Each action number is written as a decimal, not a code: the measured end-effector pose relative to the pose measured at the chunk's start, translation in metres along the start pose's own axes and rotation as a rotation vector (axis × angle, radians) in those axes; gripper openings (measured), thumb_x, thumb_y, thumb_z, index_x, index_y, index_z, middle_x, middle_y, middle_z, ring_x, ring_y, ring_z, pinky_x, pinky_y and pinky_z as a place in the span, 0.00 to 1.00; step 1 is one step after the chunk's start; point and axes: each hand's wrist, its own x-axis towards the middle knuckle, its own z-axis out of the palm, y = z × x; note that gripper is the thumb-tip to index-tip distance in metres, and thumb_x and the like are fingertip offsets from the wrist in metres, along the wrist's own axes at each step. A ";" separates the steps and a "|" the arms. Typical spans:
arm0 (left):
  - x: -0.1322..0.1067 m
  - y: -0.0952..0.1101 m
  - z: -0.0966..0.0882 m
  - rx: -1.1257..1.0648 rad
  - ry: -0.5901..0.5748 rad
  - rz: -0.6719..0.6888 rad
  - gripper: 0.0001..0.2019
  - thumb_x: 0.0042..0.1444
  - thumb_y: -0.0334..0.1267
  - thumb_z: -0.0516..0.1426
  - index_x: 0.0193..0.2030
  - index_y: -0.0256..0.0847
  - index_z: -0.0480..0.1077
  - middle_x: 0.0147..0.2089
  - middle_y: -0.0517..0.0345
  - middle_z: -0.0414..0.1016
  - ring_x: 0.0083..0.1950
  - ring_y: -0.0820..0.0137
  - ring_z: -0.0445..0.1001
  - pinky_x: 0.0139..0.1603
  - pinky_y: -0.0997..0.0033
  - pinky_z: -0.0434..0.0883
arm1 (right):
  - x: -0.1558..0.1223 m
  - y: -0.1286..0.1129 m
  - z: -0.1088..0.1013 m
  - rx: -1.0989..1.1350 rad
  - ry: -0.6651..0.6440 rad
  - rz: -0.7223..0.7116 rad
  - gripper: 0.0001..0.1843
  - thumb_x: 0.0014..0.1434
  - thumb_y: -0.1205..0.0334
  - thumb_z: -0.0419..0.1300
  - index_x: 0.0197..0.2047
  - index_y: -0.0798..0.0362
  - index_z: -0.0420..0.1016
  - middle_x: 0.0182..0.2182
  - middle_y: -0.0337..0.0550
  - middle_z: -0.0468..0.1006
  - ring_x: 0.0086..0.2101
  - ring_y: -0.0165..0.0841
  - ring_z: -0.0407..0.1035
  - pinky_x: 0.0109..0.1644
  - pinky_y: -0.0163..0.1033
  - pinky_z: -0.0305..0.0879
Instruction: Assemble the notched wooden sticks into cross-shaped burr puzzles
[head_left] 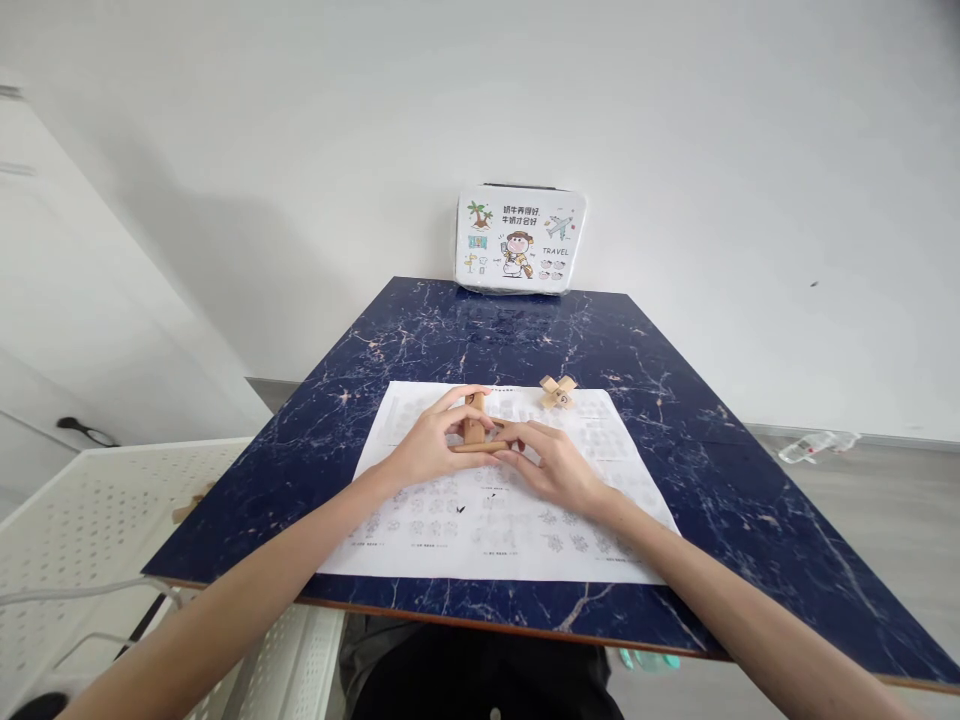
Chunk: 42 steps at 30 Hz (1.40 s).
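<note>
My left hand is closed around one end of a few wooden puzzle pieces, with its fingers curled over an upright block. From the other side my right hand pinches the pieces, its fingertips meeting those of the left. One thin stick lies crosswise between the two hands, and my fingers partly hide how the pieces fit together. Under both hands is a white instruction sheet printed with rows of small diagrams. An assembled cross-shaped wooden puzzle rests at the sheet's far edge, beyond my right hand.
The dark blue marbled table narrows toward the wall. A white printed case stands at its far end. On the left is a white perforated cart with a cable and a small wooden piece. A plastic bottle lies at right.
</note>
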 end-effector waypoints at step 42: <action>0.008 -0.008 -0.011 -0.212 0.021 -0.216 0.13 0.65 0.45 0.61 0.50 0.40 0.76 0.49 0.48 0.79 0.43 0.64 0.81 0.43 0.62 0.78 | 0.006 0.038 0.005 -0.106 0.259 0.339 0.16 0.72 0.48 0.55 0.38 0.49 0.73 0.39 0.49 0.79 0.35 0.41 0.73 0.40 0.46 0.70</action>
